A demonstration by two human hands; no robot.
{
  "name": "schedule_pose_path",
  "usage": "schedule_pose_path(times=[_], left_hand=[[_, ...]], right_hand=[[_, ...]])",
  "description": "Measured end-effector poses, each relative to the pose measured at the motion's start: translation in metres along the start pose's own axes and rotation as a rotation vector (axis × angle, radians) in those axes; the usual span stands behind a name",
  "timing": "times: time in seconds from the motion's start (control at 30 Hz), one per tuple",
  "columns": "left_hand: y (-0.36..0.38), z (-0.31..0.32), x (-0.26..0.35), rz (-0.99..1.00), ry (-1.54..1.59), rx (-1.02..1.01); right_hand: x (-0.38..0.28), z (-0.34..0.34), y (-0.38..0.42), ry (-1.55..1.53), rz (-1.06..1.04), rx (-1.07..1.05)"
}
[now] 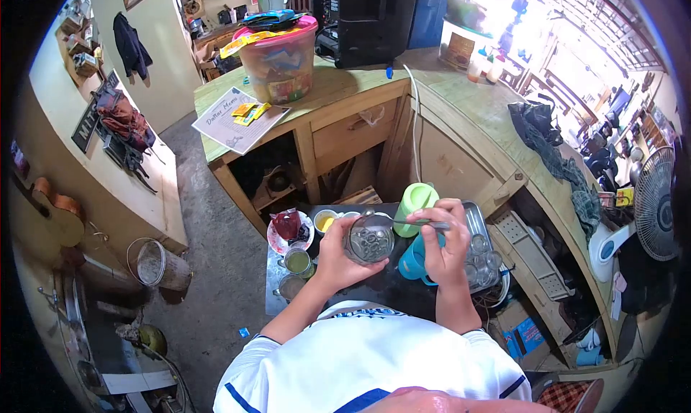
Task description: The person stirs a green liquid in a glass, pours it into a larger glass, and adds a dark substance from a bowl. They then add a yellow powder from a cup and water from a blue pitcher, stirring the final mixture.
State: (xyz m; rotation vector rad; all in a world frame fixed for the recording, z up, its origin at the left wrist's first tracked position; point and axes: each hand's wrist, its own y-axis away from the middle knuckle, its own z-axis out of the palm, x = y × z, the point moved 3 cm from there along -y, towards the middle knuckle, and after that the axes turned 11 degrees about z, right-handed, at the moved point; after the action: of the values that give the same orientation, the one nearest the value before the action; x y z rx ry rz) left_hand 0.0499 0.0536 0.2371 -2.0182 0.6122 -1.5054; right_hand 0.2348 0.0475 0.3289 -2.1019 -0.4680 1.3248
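My left hand (337,260) is wrapped round a clear drinking glass (370,240), tilted so that its patterned base or contents show. Between the fingers of my right hand (443,247) is a metal spoon (409,221), its bowl at the glass's rim. Just below my right hand stands a blue pitcher (413,260), with a light green tumbler (416,205) behind it. On the left of the small dark table lie a plate (276,243) with a dark red packet, a cup with yellow contents (325,220) and a glass mug of green contents (298,260).
At right, a metal tray (471,215) carries several upturned glasses. A wooden counter (338,100) curves round the front, bearing a pink-rimmed tub (279,60) of packets and a printed menu (234,121). A bucket (162,262) stands on the floor; a fan (653,208) is far right.
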Motion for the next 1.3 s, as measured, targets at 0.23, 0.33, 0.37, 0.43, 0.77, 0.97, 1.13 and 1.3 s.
schedule_pose_path(times=[0.23, 0.33, 0.37, 0.43, 0.77, 0.97, 1.13, 1.3], left_hand=[[-0.001, 0.004, 0.01, 0.032, 0.218, -0.177], [0.004, 0.004, 0.003, -0.088, 0.389, -0.22], [0.008, 0.008, -0.003, -0.135, 0.519, -0.185], [0.013, 0.012, -0.004, -0.193, 0.676, -0.166], [0.016, 0.011, -0.011, -0.217, 0.894, -0.301], [0.026, 0.012, -0.018, -0.299, 1.051, -0.323], [0.027, 0.01, -0.007, -0.362, 1.045, -0.38], [0.029, 0.013, -0.028, -0.231, 1.022, -0.4]], right_hand=[[0.0, 0.002, -0.001, 0.06, -0.049, -0.228], [-0.005, -0.011, -0.003, -0.001, -0.002, -0.04], [-0.006, -0.001, -0.003, -0.009, -0.027, -0.154], [0.002, 0.012, -0.001, 0.006, -0.048, -0.296], [0.009, 0.008, 0.006, -0.31, 0.102, -0.222], [-0.003, 0.017, 0.001, -0.354, 0.251, -0.646], [0.007, 0.014, -0.002, -0.465, 0.109, -0.398], [-0.003, 0.017, -0.008, -0.37, 0.069, -0.552]])
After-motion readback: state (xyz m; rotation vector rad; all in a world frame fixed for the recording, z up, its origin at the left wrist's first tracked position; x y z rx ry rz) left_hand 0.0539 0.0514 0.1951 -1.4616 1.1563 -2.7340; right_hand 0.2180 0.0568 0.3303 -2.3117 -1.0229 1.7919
